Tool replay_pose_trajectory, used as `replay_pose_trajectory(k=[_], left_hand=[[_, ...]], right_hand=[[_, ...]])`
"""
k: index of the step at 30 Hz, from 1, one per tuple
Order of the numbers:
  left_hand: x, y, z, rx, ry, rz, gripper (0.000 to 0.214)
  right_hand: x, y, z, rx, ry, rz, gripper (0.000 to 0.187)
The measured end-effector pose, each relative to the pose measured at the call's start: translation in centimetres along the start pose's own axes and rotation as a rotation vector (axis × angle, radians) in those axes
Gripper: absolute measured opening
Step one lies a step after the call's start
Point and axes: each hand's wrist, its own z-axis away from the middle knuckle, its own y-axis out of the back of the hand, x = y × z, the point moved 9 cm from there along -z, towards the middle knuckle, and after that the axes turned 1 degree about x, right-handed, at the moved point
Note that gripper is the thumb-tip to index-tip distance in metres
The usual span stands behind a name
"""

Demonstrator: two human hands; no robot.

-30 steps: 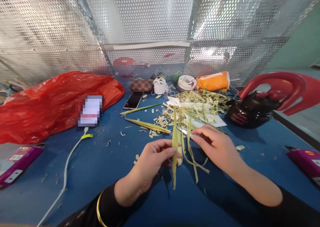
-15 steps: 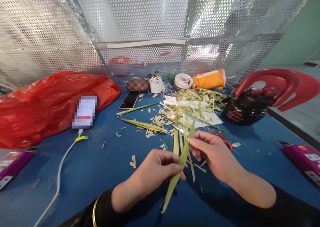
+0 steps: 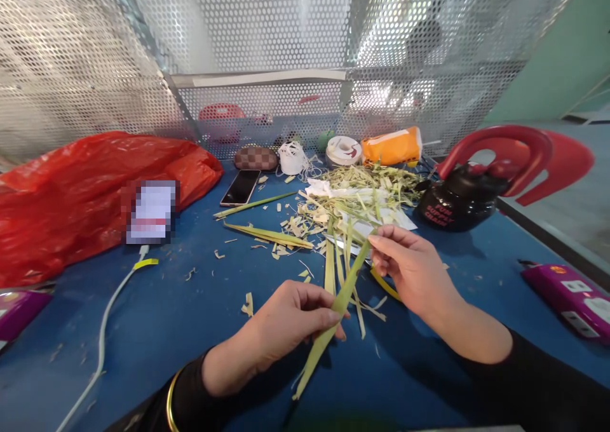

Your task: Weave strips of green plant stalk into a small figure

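A long green leaf strip (image 3: 355, 273) slants across the front of the blue table, held up between both hands. My left hand (image 3: 298, 314) pinches it near the middle, thumb on top, with the lower end hanging toward me. At the strip's upper tip, my right hand (image 3: 412, 270) grips with thumb and fingers. Scissors with a yellow-edged handle (image 3: 385, 284) lie partly hidden behind my right hand. Beneath and beyond the strip are more pale leaf strips (image 3: 330, 263). Two folded green leaves, one the nearer leaf (image 3: 267, 234), rest to the left of the scraps.
A heap of shredded leaf (image 3: 381, 183) lies at the back, by an orange packet (image 3: 393, 146) and a ribbon roll (image 3: 343, 150). At right stands a black jug (image 3: 460, 203) with a red handle. A red plastic bag (image 3: 95, 197), phones and a white cable (image 3: 102, 330) are at left.
My right hand has shifted up along the leaf strip to its tip, and the scissors' handle behind it now shows yellow. The whole view has moved slightly; my left hand keeps its pinch.
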Motion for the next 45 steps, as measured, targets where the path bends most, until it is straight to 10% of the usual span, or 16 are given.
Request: replay_pose_trajectory(k=[16, 30, 45], left_hand=[[-0.6, 0.7, -0.2, 0.083, 0.076, 0.239, 0.012], [0.5, 2.8, 0.1, 0.321, -0.080, 0.433, 0.007], [1.9, 3.6, 0.8, 0.422, -0.239, 0.361, 0.007]], right_hand=[[-2.2, 2.3, -0.5, 0.168, 0.187, -0.082, 0.015], [2.2, -4.8, 4.0, -0.480, -0.039, 0.433, 0.016], [4.6, -5.5, 5.7, -0.542, -0.281, 0.247, 0.020]])
